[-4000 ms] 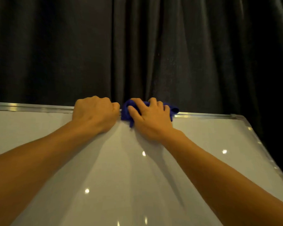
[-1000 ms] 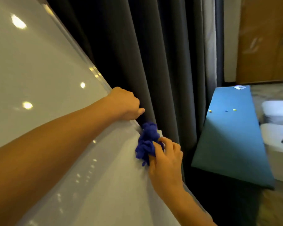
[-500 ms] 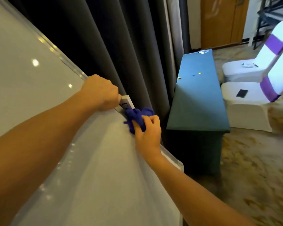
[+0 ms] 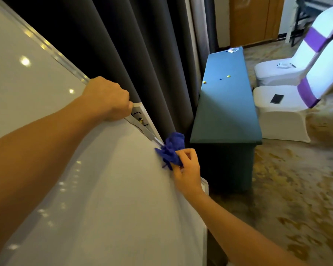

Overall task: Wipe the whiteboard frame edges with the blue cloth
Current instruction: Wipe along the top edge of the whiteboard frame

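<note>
The whiteboard (image 4: 96, 179) fills the left of the head view, tilted, with a silver frame edge (image 4: 52, 52) running down to the right. My left hand (image 4: 108, 98) grips that frame edge, fingers curled over it. Just below it a short tray section of the frame (image 4: 142, 121) shows. My right hand (image 4: 186, 167) holds the bunched blue cloth (image 4: 171, 148) and presses it on the frame edge lower down the same side.
Dark grey curtains (image 4: 142, 54) hang right behind the board. A teal-covered table (image 4: 227, 104) stands to the right, with small items on top. Two white-covered chairs with purple bands (image 4: 284, 104) are beyond it, a black phone (image 4: 276, 98) on one seat. Patterned carpet covers the floor.
Since four seconds ago both hands went from the top edge round to the side edge. In the last second the right hand slid the cloth further down the frame, away from the left hand.
</note>
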